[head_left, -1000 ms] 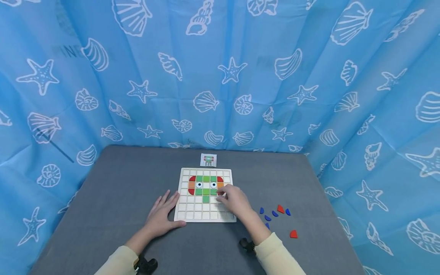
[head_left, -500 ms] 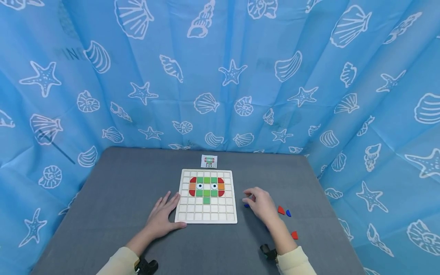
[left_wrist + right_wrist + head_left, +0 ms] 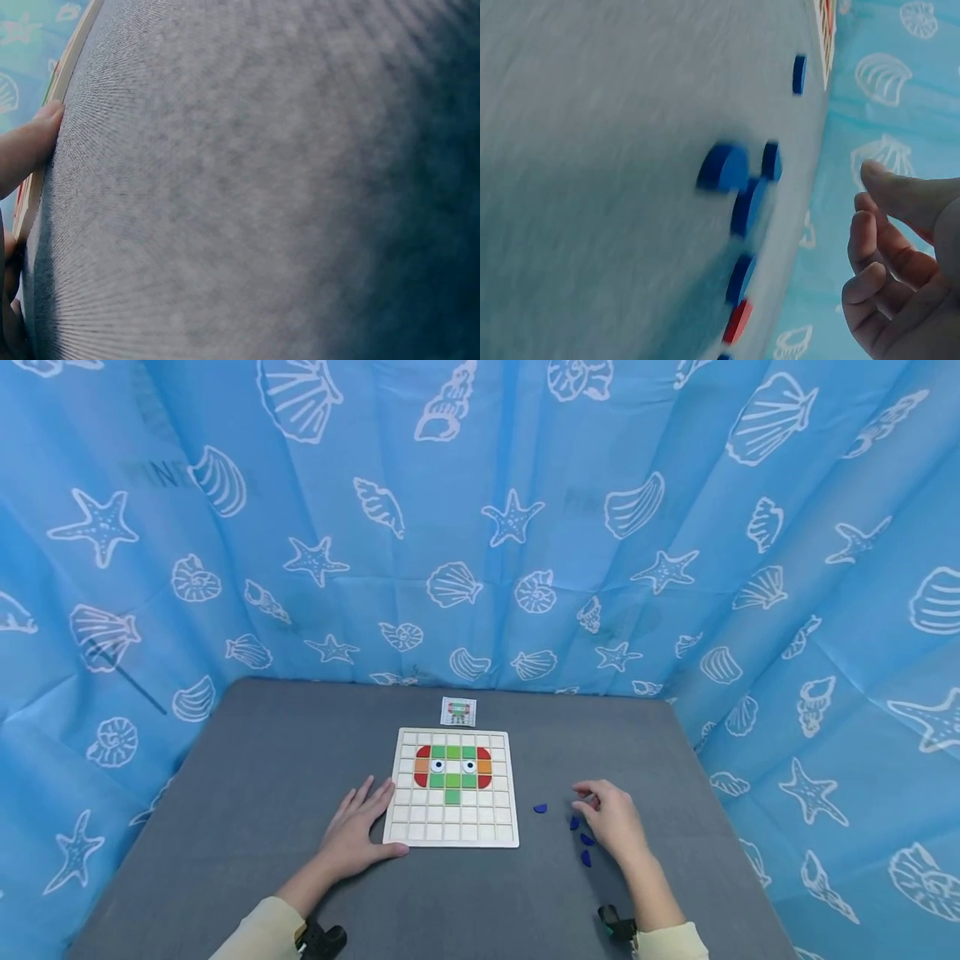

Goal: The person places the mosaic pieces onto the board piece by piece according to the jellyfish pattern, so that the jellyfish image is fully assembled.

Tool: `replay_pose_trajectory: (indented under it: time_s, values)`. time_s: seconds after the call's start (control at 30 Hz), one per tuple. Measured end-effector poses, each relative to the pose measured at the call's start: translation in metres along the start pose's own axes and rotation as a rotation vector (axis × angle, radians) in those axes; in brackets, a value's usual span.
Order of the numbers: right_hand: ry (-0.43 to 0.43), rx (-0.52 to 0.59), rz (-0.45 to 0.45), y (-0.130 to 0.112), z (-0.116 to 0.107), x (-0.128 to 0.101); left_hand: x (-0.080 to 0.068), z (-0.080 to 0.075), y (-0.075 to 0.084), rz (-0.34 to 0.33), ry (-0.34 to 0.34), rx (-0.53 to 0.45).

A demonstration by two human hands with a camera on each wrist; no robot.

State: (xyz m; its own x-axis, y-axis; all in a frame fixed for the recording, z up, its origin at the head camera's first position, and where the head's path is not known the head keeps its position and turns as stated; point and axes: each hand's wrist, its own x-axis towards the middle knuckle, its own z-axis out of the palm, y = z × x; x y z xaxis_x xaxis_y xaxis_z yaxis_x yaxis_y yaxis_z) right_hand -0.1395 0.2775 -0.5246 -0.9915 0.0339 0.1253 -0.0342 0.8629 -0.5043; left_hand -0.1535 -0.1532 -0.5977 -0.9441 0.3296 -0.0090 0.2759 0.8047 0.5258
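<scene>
My left hand [image 3: 356,831] lies spread at the near left corner of a white grid board [image 3: 453,835], fingers along its left side and thumb at the front edge. In the left wrist view, the thumb [image 3: 34,142] touches the board's edge. Red, orange and green tiles [image 3: 452,781] with two eye discs [image 3: 438,766] form a face-like pattern on the board. My right hand [image 3: 615,818] hovers right of the board over loose pieces, its thumb and bent fingers apart with nothing between them. Beside it lie several blue half-round pieces [image 3: 587,839]; another blue piece [image 3: 540,808] is closer to the board.
Behind the board lies a small card [image 3: 458,712] printed with a similar pattern. A red piece [image 3: 737,321] shows among the blue ones in the right wrist view; the hand hides it in the head view. A blue shell-patterned curtain [image 3: 465,527] hangs beyond the grey table [image 3: 300,735].
My right hand has moved from the lower right of the pattern, off the board and rightward over the loose pieces, and now covers the red ones. The left hand keeps its place.
</scene>
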Motion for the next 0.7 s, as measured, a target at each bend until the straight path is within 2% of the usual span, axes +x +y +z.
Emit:
replay_pose_trajectory:
  time_s: [0.27, 0.47, 0.7]
  values:
    - [-0.065, -0.082, 0.111, 0.032, -0.015, -0.010, 0.000, 0.000, 0.000, -0.004, -0.006, -0.013]
    - [-0.152, -0.136, 0.178, 0.048, -0.013, -0.010, 0.000, 0.001, 0.000, -0.015, -0.012, -0.007]
    - [-0.128, -0.095, 0.201, 0.055, -0.008, -0.010, 0.000, 0.001, 0.002, -0.027, -0.021, -0.016]
